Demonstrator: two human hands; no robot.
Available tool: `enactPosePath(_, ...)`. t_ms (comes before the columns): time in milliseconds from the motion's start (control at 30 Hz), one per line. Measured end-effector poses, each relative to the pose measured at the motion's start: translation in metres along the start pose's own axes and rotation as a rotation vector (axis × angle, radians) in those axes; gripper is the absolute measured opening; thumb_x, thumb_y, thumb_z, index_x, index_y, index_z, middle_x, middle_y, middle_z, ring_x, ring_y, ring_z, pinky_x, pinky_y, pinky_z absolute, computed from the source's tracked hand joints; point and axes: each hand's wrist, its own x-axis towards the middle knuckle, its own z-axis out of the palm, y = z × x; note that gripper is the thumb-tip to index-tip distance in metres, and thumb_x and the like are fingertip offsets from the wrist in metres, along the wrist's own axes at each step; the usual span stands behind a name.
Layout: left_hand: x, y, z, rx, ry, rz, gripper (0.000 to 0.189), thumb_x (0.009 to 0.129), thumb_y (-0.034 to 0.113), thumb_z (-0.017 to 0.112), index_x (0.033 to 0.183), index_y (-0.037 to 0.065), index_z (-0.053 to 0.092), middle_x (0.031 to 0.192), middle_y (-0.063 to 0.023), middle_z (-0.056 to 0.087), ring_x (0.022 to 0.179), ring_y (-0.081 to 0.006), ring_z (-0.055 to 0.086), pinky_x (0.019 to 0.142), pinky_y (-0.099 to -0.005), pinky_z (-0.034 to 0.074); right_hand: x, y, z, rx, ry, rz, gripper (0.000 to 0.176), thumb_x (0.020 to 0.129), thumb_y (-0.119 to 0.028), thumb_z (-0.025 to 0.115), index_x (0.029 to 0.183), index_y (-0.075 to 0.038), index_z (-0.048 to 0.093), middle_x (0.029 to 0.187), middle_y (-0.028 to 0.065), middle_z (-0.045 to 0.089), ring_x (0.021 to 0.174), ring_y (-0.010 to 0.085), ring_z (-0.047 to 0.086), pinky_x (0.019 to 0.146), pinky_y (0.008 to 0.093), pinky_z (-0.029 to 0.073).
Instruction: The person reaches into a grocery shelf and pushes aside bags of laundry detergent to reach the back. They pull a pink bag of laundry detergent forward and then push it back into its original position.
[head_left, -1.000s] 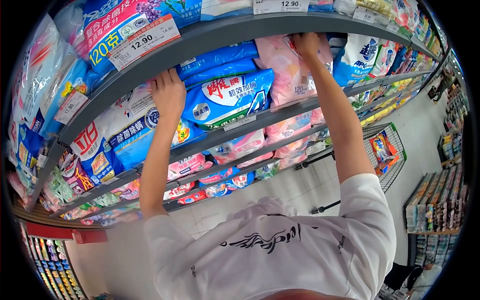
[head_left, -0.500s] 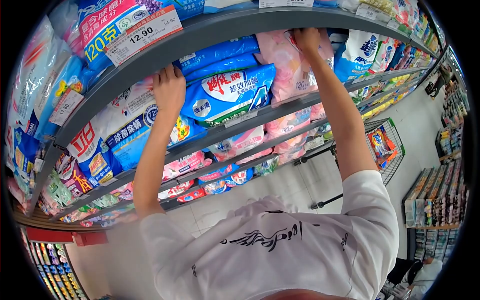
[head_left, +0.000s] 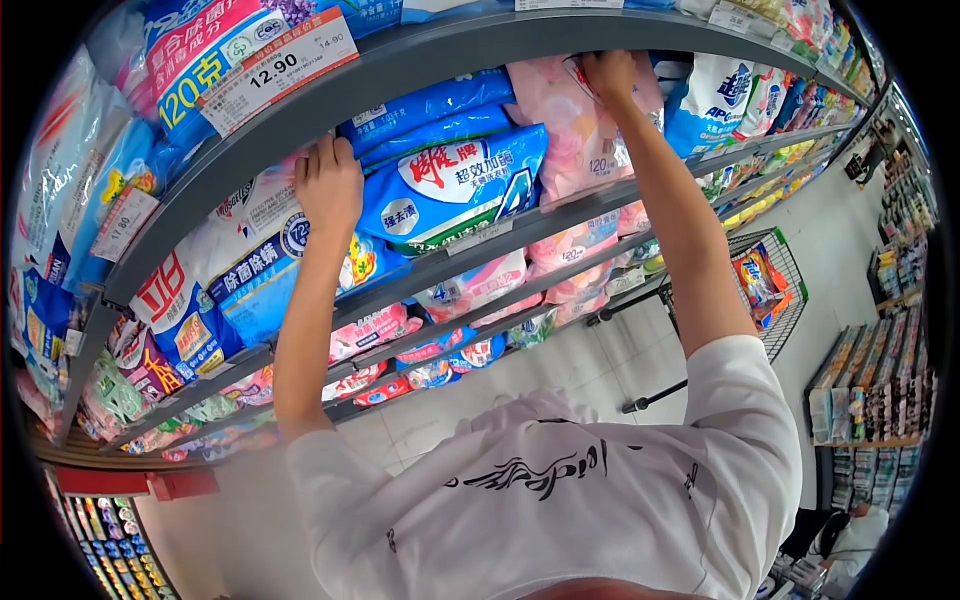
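On the shelf, a blue laundry powder bag [head_left: 450,185] lies tilted between my two hands, with more blue bags [head_left: 435,105] stacked behind it. My left hand [head_left: 330,188] is at its left end, beside a white-and-blue laundry powder bag [head_left: 262,240]. Those fingers are bent inward under the upper shelf edge, and what they grip is hidden. To the right, my right hand [head_left: 610,78] is closed at the top of a pink laundry powder bag [head_left: 575,130]; its fingertips are partly out of sight.
A dark shelf edge [head_left: 440,48] with price tags [head_left: 280,70] curves just above both hands. Lower shelves hold more pink bags [head_left: 575,250]. At the right stands a shopping cart [head_left: 790,315] with an orange-and-blue bag [head_left: 762,285] inside. Another person [head_left: 855,540] is at lower right.
The view has shifted slightly. Both hands stay at nearly the same places, my right hand a touch lower on the pink bag. The bags have hardly moved.
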Motion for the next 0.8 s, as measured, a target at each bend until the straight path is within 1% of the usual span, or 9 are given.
enactPosePath(67, 0.003, 0.001, -0.005, -0.046, 0.030, 0.015, 0.014, 0.066, 0.006, 0.065, 0.077, 0.007, 0.056, 0.087, -0.0084, 0.062, 0.074, -0.0244, 0.062, 0.066, -0.0347, 0.046, 0.000, -0.001, 0.000, -0.008, 0.004, 0.001, 0.044, 0.084, -0.045, 0.058, 0.085, -0.003, 0.070, 0.086, 0.0249, 0.067, 0.078, 0.0456, 0.064, 0.072, 0.0523, 0.051)
enactPosePath(167, 0.006, 0.004, -0.011, -0.096, 0.040, -0.039, 0.018, 0.064, 0.005, 0.068, 0.079, 0.008, 0.057, 0.085, -0.0081, 0.061, 0.074, -0.0245, 0.062, 0.066, -0.0348, 0.045, 0.000, -0.001, -0.001, 0.018, -0.004, -0.010, 0.045, 0.084, -0.045, 0.058, 0.085, -0.001, 0.069, 0.087, 0.0248, 0.067, 0.078, 0.0451, 0.064, 0.072, 0.0517, 0.051)
enactPosePath(367, 0.004, 0.002, -0.010, -0.125, -0.004, -0.035, 0.020, 0.064, 0.006, 0.069, 0.082, 0.009, 0.059, 0.084, -0.0070, 0.060, 0.076, -0.0249, 0.063, 0.068, -0.0343, 0.048, -0.001, -0.001, -0.004, 0.023, -0.026, 0.002, 0.045, 0.084, -0.045, 0.059, 0.085, -0.001, 0.069, 0.087, 0.0247, 0.067, 0.079, 0.0448, 0.064, 0.073, 0.0515, 0.051)
enactPosePath(467, 0.002, 0.001, -0.006, -0.120, -0.023, -0.065, 0.024, 0.065, 0.011, 0.076, 0.083, 0.010, 0.060, 0.085, -0.0049, 0.061, 0.076, -0.0254, 0.063, 0.068, -0.0348, 0.050, -0.001, -0.001, -0.004, 0.019, -0.016, -0.005, 0.045, 0.084, -0.045, 0.059, 0.085, -0.001, 0.069, 0.087, 0.0248, 0.067, 0.078, 0.0449, 0.064, 0.073, 0.0519, 0.051)
enactPosePath(567, -0.002, 0.001, 0.000, -0.089, -0.075, -0.095, 0.022, 0.066, 0.011, 0.075, 0.081, 0.010, 0.061, 0.085, -0.0053, 0.060, 0.073, -0.0256, 0.064, 0.064, -0.0349, 0.051, -0.001, -0.001, -0.004, 0.016, -0.007, -0.009, 0.045, 0.084, -0.045, 0.059, 0.085, -0.001, 0.068, 0.087, 0.0249, 0.067, 0.078, 0.0449, 0.064, 0.073, 0.0523, 0.051)
enactPosePath(667, -0.001, 0.001, 0.001, -0.092, -0.061, -0.081, 0.020, 0.066, 0.011, 0.075, 0.081, 0.010, 0.061, 0.083, -0.0051, 0.060, 0.071, -0.0254, 0.064, 0.062, -0.0347, 0.051, -0.001, -0.003, -0.005, 0.013, -0.009, 0.003, 0.046, 0.084, -0.045, 0.059, 0.086, 0.000, 0.068, 0.087, 0.0251, 0.067, 0.078, 0.0450, 0.064, 0.073, 0.0525, 0.051)
enactPosePath(800, -0.001, 0.001, 0.000, -0.086, -0.053, -0.072, 0.021, 0.066, 0.011, 0.075, 0.080, 0.010, 0.060, 0.082, -0.0045, 0.059, 0.071, -0.0251, 0.064, 0.062, -0.0348, 0.051, -0.001, -0.003, -0.005, 0.011, -0.006, 0.009, 0.047, 0.084, -0.046, 0.059, 0.087, 0.000, 0.067, 0.086, 0.0258, 0.067, 0.078, 0.0453, 0.064, 0.073, 0.0524, 0.051)
